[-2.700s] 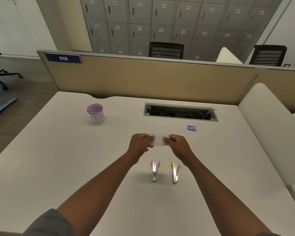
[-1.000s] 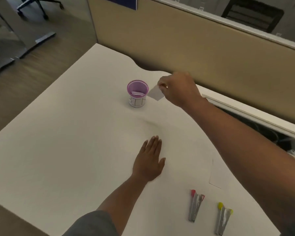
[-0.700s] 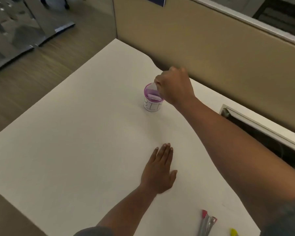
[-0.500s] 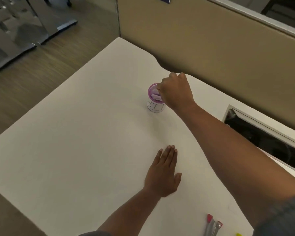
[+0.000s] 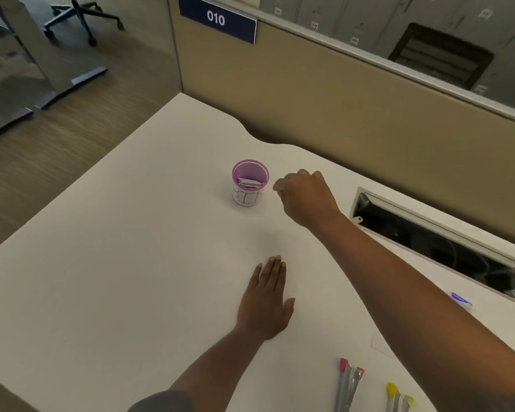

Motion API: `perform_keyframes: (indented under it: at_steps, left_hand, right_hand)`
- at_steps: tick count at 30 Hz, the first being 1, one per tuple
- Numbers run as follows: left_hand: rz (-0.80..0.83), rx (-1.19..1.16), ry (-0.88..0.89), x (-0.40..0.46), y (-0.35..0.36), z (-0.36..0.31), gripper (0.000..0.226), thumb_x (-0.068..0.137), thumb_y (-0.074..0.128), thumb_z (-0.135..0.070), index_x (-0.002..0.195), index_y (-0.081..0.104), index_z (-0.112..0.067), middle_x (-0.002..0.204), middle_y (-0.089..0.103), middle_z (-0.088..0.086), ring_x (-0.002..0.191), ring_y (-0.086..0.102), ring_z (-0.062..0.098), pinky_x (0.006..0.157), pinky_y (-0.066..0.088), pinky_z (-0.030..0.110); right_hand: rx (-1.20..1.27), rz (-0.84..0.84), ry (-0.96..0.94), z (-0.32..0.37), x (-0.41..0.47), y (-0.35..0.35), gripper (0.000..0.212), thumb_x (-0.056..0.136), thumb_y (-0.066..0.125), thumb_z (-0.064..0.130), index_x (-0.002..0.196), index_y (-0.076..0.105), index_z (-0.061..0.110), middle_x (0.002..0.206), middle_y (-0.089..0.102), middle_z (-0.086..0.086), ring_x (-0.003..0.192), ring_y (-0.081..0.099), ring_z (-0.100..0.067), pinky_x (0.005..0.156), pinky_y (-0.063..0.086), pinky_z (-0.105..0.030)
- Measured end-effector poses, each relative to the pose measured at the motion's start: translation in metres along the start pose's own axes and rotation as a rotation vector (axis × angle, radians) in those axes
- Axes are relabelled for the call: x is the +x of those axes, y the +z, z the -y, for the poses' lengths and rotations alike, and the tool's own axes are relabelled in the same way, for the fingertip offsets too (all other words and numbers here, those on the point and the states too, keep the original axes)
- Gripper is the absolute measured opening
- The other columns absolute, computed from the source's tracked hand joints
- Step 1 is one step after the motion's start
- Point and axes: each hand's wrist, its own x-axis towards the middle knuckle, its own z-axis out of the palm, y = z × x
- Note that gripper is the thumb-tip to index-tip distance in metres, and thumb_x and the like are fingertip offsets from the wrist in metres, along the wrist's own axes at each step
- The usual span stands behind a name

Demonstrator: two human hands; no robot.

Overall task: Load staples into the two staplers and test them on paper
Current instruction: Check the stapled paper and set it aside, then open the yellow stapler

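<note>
A small purple mesh bin (image 5: 250, 188) with a white label stands on the white desk (image 5: 116, 278), and folded paper slips (image 5: 249, 182) lie inside it. My right hand (image 5: 305, 197) hovers just right of the bin, fingers curled, holding nothing. My left hand (image 5: 265, 301) lies flat on the desk, fingers straight. At the bottom right lie two staplers, one with red tips (image 5: 349, 385) and one with yellow tips (image 5: 397, 398). A white sheet of paper (image 5: 379, 341) peeks out under my right forearm. A small blue staple box (image 5: 460, 300) sits near the cable slot.
An open cable slot (image 5: 437, 245) is cut into the desk at the right. A tan partition (image 5: 339, 93) with a "010" sign (image 5: 217, 19) runs behind the desk. The desk's left edge drops to wooden floor, where an office chair base (image 5: 81, 13) stands.
My right hand carried the paper slip to the purple bin, dropped it in, and has drawn back to the right without it. My left hand stayed flat on the desk.
</note>
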Motion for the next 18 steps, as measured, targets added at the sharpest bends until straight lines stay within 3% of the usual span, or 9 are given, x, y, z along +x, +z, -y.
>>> perform_keyframes:
  at_steps: [4, 6, 10, 13, 18]
  left_hand:
    - [0.079, 0.028, 0.006, 0.004, -0.010, -0.004, 0.074, 0.097, 0.025, -0.046, 0.154, 0.008, -0.002, 0.163, 0.004, 0.015, 0.151, -0.001, 0.027, 0.122, -0.003, 0.042]
    - [0.114, 0.038, 0.015, 0.005, -0.020, -0.011, 0.070, 0.099, 0.027, -0.041, 0.154, 0.007, -0.002, 0.163, 0.003, 0.016, 0.151, -0.002, 0.027, 0.122, -0.002, 0.040]
    - [0.102, 0.002, 0.058, -0.001, -0.040, -0.044, 0.056, 0.100, 0.033, -0.032, 0.149, 0.028, -0.005, 0.158, 0.027, 0.015, 0.146, 0.023, 0.026, 0.120, 0.018, 0.038]
    - [0.014, -0.157, 0.042, -0.009, -0.049, -0.071, 0.038, 0.097, 0.041, -0.025, 0.132, 0.051, -0.014, 0.133, 0.055, 0.005, 0.122, 0.050, 0.023, 0.100, 0.041, 0.037]
    - [0.044, -0.397, 0.106, -0.030, -0.049, -0.125, 0.021, 0.093, 0.051, -0.017, 0.109, 0.064, -0.017, 0.106, 0.062, 0.001, 0.095, 0.061, 0.021, 0.086, 0.048, 0.034]
  right_hand:
    - [0.046, 0.045, 0.098, -0.019, -0.066, -0.008, 0.027, 0.096, 0.047, 0.021, 0.113, 0.067, 0.025, 0.103, 0.071, 0.001, 0.096, 0.061, -0.024, 0.081, 0.040, -0.038]
    - [0.054, 0.090, 0.173, -0.030, -0.105, -0.011, 0.028, 0.097, 0.044, 0.023, 0.114, 0.066, 0.028, 0.105, 0.070, 0.004, 0.098, 0.060, -0.022, 0.083, 0.039, -0.037]
    - [0.155, 0.178, 0.373, -0.049, -0.191, -0.014, 0.029, 0.098, 0.042, 0.024, 0.116, 0.063, 0.030, 0.116, 0.066, 0.008, 0.109, 0.056, -0.019, 0.093, 0.038, -0.036]
    - [0.218, 0.219, 0.477, -0.056, -0.249, -0.010, 0.030, 0.097, 0.042, 0.023, 0.117, 0.063, 0.029, 0.121, 0.064, 0.008, 0.113, 0.056, -0.018, 0.096, 0.039, -0.036]
    - [0.269, 0.331, 0.617, -0.062, -0.342, 0.007, 0.030, 0.095, 0.044, 0.022, 0.119, 0.061, 0.029, 0.121, 0.061, 0.007, 0.116, 0.054, -0.017, 0.097, 0.041, -0.034]
